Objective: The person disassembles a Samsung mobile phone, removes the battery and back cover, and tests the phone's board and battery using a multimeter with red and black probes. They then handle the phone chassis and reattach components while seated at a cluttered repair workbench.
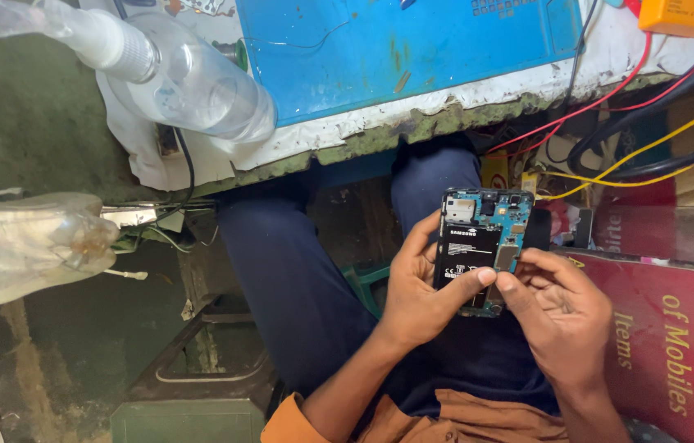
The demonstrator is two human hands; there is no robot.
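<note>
Head view looks straight down at a seated person's lap, where both hands meet around an opened phone (pixel 482 246). Its back cover is off (the inside faces the camera): a flat black rectangular battery (pixel 466 256) fills the left and middle, with a blue-green circuit board (pixel 501 215) crowded with small metal shields across the top and down the right side. The phone is a slim slab standing on its long axis, running from the lap up toward the bench edge, top end pointing away from the person and leaning slightly to the right. It is held in the air over the dark blue trousers (pixel 281 271), just below the bench.

The left hand (pixel 416 291) grasps the phone from its left edge, fingers curled behind it and the thumb laid across the lower part of the battery. The right hand (pixel 556 303) is clenched loosely at the phone's lower right corner, fingertips pinched together against the board beside the left thumb; whether they hold anything small there I cannot tell.

Above, a smooth blue work mat (pixel 396 49) lies on a bench with a ragged, chipped edge. Clear, glossy plastic bottles (pixel 191 82) jut in from the upper left. Red, yellow and black cables (pixel 634 123) tangle at the right, above a dark red board (pixel 675 328) with gold lettering.
</note>
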